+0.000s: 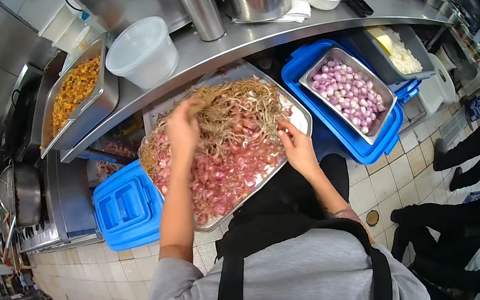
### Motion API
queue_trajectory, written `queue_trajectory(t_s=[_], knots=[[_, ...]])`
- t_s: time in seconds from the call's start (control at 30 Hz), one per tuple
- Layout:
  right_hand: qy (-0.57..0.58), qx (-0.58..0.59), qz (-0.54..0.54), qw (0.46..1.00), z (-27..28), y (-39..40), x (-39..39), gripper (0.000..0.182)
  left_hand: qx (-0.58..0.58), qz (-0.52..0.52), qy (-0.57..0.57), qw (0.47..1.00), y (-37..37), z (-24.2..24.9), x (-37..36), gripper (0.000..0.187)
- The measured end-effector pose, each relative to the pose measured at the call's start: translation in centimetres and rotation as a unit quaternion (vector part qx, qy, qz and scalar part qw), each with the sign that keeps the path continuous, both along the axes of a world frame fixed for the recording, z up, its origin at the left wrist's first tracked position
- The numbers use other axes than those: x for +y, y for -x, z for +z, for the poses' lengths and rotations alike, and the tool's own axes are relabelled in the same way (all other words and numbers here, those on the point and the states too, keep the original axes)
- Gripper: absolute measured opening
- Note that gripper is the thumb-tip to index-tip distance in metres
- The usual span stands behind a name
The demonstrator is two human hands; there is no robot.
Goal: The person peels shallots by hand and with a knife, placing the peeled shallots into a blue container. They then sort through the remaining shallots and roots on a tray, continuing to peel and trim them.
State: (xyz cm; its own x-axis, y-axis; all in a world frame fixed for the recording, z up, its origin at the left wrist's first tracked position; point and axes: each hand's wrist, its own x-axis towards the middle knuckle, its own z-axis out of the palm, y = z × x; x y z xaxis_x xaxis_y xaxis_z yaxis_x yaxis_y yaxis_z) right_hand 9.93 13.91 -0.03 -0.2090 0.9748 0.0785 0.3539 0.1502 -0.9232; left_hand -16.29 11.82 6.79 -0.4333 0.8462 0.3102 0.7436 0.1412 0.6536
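Observation:
A large metal tray point(307, 117) in front of me holds a heap of red shallots and loose skins point(229, 179). Dry, stringy stems and roots point(233, 102) lie tangled across its far half. My left hand point(184, 130) is over the left part of the heap, close to the stems, its fingers smeared by motion. At the tray's right side my right hand point(299, 149) has its thumb and forefinger bent towards each other by the shallots; what they pinch, if anything, I cannot make out.
Peeled shallots point(347, 92) fill a metal pan on a blue lid point(383, 142) to the right. Another blue lid point(128, 205) is at left. The steel counter point(202, 54) carries a plastic tub point(143, 53) and pot point(259, 0). Other people's legs point(473, 148) are at right.

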Motion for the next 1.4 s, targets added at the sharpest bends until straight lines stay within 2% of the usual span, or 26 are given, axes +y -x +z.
queue_trajectory(t_s=[0.03, 0.07, 0.13, 0.2, 0.23, 0.27, 0.33, 0.4, 0.43, 0.5, 0.57, 0.67, 0.77, 0.83, 0.87, 0.93, 1.0, 1.03, 1.07, 1.17, 1.2, 1.23, 1.3, 1.4], knots=[[-0.002, 0.001, 0.002, 1.000, 0.0, 0.0, 0.0, 0.032, -0.004, -0.026, -0.018, 1.000, 1.7, 1.0, 0.2, 0.036], [-0.005, 0.002, 0.004, 1.000, 0.1, 0.0, 0.0, 0.032, -0.090, -0.068, -0.044, 0.993, 2.5, 2.6, 0.3, 0.033], [-0.010, -0.002, 0.008, 1.000, 0.3, 0.0, -0.1, 0.031, -0.095, -0.086, 0.032, 0.991, 4.2, 5.4, 0.0, 0.033], [-0.013, -0.009, 0.010, 1.000, 0.5, 0.2, 0.0, 0.030, -0.092, -0.103, -0.010, 0.990, 4.6, 8.0, -0.4, 0.031], [-0.024, -0.004, 0.009, 1.000, 0.4, 0.3, 0.0, 0.030, -0.053, -0.116, -0.006, 0.992, 4.6, 10.0, -0.8, 0.030], [-0.030, -0.002, 0.011, 1.000, 0.4, 0.4, -0.1, 0.030, -0.121, -0.095, 0.039, 0.987, 3.6, 12.5, -1.4, 0.029], [-0.041, 0.000, 0.013, 0.999, 0.5, 0.4, -0.1, 0.030, -0.084, -0.149, 0.002, 0.985, 3.2, 15.4, -1.6, 0.028], [-0.021, -0.004, 0.016, 1.000, 0.5, 0.5, -0.2, 0.030, -0.062, -0.184, -0.014, 0.981, 2.8, 17.4, -1.4, 0.027], [-0.011, -0.006, 0.018, 1.000, 0.6, 0.6, -0.3, 0.030, -0.113, -0.200, -0.038, 0.973, 2.1, 17.7, -1.0, 0.026], [0.008, -0.007, 0.026, 1.000, 0.9, 0.6, -0.5, 0.029, -0.140, -0.242, 0.032, 0.960, 2.4, 17.8, -0.1, 0.027], [0.005, 0.003, 0.025, 1.000, 0.9, 0.7, -0.5, 0.029, -0.148, -0.272, 0.105, 0.945, 2.5, 17.2, 1.1, 0.026], [-0.024, 0.019, 0.006, 1.000, 0.2, 0.4, -0.3, 0.029, -0.268, -0.304, 0.166, 0.899, 1.0, 14.6, 3.0, 0.025], [-0.033, 0.010, -0.012, 0.999, 0.7, 0.2, -0.1, 0.029, -0.255, -0.325, 0.230, 0.881, -0.5, 10.9, 6.0, 0.025], [0.036, 0.028, -0.025, 0.999, 0.3, 0.1, 0.2, 0.029, -0.136, -0.359, 0.232, 0.894, -0.4, 6.3, 9.8, 0.026], [0.070, 0.037, -0.031, 0.996, -0.1, 0.1, 0.3, 0.029, -0.014, -0.333, 0.206, 0.920, -0.7, 4.5, 11.2, 0.029], [0.089, 0.066, -0.035, 0.993, -1.7, -0.1, 0.6, 0.029, 0.099, -0.316, 0.127, 0.935, -1.6, 1.4, 12.6, 0.030], [0.103, 0.082, -0.042, 0.990, -2.1, -0.3, 0.7, 0.028, 0.187, -0.316, 0.084, 0.926, -2.5, -0.8, 13.4, 0.034], [0.109, 0.083, -0.046, 0.990, -1.9, -0.3, 0.5, 0.028, 0.189, -0.292, 0.146, 0.926, -2.8, -1.4, 13.6, 0.036], [0.114, 0.083, -0.049, 0.989, -1.5, -0.2, 0.3, 0.027, 0.186, -0.277, 0.128, 0.934, -2.8, -1.9, 13.5, 0.037], [0.023, 0.061, -0.025, 0.998, 0.0, 0.2, -0.2, 0.023, 0.195, -0.212, 0.073, 0.955, -0.9, -6.5, 14.6, 0.038], [-0.010, 0.051, -0.014, 0.999, 0.7, 0.5, -0.5, 0.023, 0.193, -0.212, 0.076, 0.955, -1.1, -5.9, 14.4, 0.039], [0.041, 0.072, 0.008, 0.997, 1.3, 0.7, -0.7, 0.021, 0.192, -0.211, 0.079, 0.955, -1.6, -4.5, 13.9, 0.039], [0.023, 0.060, 0.027, 0.998, 1.3, 1.3, -0.7, 0.020, 0.188, -0.230, 0.074, 0.952, -1.8, -3.5, 13.6, 0.042], [0.027, 0.082, 0.042, 0.995, 0.7, 1.5, -0.4, 0.020, 0.109, -0.225, 0.169, 0.953, -1.9, -1.8, 13.1, 0.044]])
